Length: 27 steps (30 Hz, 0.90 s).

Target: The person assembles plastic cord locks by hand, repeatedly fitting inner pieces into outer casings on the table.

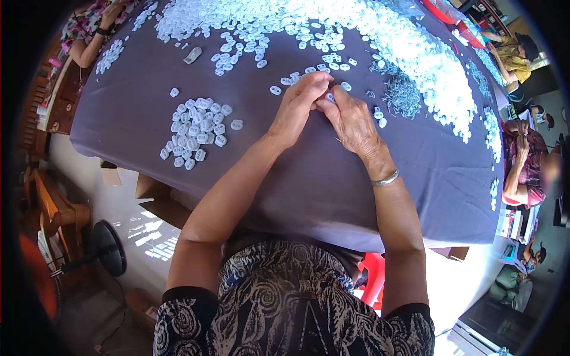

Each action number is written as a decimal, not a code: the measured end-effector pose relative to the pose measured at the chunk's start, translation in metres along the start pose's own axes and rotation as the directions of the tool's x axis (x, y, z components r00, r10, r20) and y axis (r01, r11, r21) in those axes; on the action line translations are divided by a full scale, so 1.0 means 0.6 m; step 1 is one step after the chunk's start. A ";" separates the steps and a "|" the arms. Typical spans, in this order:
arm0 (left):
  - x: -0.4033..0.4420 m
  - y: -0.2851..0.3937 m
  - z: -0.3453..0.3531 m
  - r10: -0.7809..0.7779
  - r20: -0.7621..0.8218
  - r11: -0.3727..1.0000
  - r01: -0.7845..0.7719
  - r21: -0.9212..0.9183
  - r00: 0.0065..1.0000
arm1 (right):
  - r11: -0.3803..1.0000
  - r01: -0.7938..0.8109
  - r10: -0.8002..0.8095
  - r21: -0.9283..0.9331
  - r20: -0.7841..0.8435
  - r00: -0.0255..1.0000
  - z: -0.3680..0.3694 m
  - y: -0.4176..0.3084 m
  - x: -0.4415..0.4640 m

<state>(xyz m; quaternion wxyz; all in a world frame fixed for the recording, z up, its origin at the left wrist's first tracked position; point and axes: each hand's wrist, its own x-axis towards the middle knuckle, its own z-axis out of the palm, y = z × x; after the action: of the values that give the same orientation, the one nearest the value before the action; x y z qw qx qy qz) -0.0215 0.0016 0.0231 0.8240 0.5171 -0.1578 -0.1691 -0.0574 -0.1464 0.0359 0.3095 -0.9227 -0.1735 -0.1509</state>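
Note:
My left hand [297, 107] and my right hand [352, 121] meet above the dark tablecloth, fingertips together. A small white oval plastic piece [330, 96] shows between them, at my right thumb and fingers. My left hand's fingers are pressed together, hiding what they may hold. Just beyond lie loose white oval pieces with two holes [346, 86]. To the right of my right hand is a heap of small grey metal screws or pins [404, 96]. Left of my left arm sits a cluster of white plastic pieces [196, 127], with a somewhat different look.
A large heap of white pieces [439, 77] spreads across the back and right of the table [320, 184]. A small grey lump [193, 55] lies at the back left. Other people sit around the table, one with a dark wristband [102, 31]. A red stool [373, 276] stands below.

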 end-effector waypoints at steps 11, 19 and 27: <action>-0.017 -0.028 0.038 0.230 -0.153 0.960 -0.250 -0.129 0.961 | 0.951 0.095 -0.079 0.294 -0.066 0.995 0.052 -0.028 -0.006; -0.021 -0.026 0.041 0.186 -0.206 0.968 -0.215 -0.131 0.961 | 0.959 0.047 -0.043 0.280 -0.019 0.999 0.045 -0.034 -0.009; -0.023 -0.030 0.036 0.154 -0.233 0.971 -0.190 -0.142 0.960 | 0.945 0.050 -0.049 0.324 -0.013 0.999 0.047 -0.035 -0.007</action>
<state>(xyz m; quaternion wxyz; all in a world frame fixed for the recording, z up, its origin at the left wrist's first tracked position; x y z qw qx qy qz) -0.0453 -0.0171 0.0146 0.8875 0.4479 -0.0957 -0.0507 -0.0650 -0.1144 0.0237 0.4535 -0.8543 -0.2183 -0.1302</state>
